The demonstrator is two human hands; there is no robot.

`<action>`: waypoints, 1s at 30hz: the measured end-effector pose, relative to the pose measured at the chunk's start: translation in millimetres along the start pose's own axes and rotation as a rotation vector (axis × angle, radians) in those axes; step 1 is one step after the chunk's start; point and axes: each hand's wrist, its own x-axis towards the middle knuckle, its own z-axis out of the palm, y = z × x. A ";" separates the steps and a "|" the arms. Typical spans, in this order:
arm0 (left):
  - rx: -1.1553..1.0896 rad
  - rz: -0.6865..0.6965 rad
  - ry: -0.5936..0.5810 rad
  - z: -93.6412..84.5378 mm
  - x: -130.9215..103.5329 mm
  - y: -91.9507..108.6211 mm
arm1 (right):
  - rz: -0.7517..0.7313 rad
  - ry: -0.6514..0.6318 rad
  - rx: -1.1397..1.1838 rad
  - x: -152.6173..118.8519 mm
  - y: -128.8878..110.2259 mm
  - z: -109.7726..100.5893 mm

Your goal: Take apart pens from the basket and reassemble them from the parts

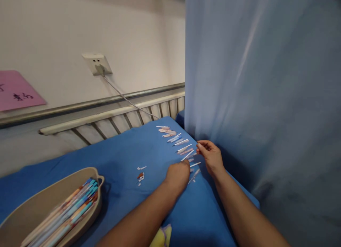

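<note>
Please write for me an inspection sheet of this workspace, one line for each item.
Surface: blue sheet, slightly wrinkled.
Work items: row of thin sticks and pen-like parts; beige basin holding many pen-like sticks.
Clutter: small white and brown pieces; yellow item at the lower edge, partly hidden.
Hands: left at the row, fingertips hidden; right beside it, grip unclear.
Cables: cord from wall socket down towards the sheet.
Surroundings: railing, curtain, pink paper.

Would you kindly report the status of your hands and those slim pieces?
Left hand at the slim pieces; right hand beside them, fingers pinched; grips unclear; tan basin off left.
</note>
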 end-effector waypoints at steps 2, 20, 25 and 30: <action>-0.032 -0.015 -0.011 -0.6 -0.9 -1.7 | 0.009 -0.003 0.007 1.1 0.3 -0.6; -1.175 -0.380 0.620 -26.0 -101.2 -95.5 | 0.328 -0.480 -0.036 -81.3 8.4 100.8; -1.126 -0.374 0.657 -25.4 -99.6 -101.9 | 0.346 -0.517 -0.057 -85.9 24.2 102.5; -1.120 -0.291 0.608 -18.1 -95.5 -96.5 | 0.341 -0.560 -0.097 -82.8 29.1 90.7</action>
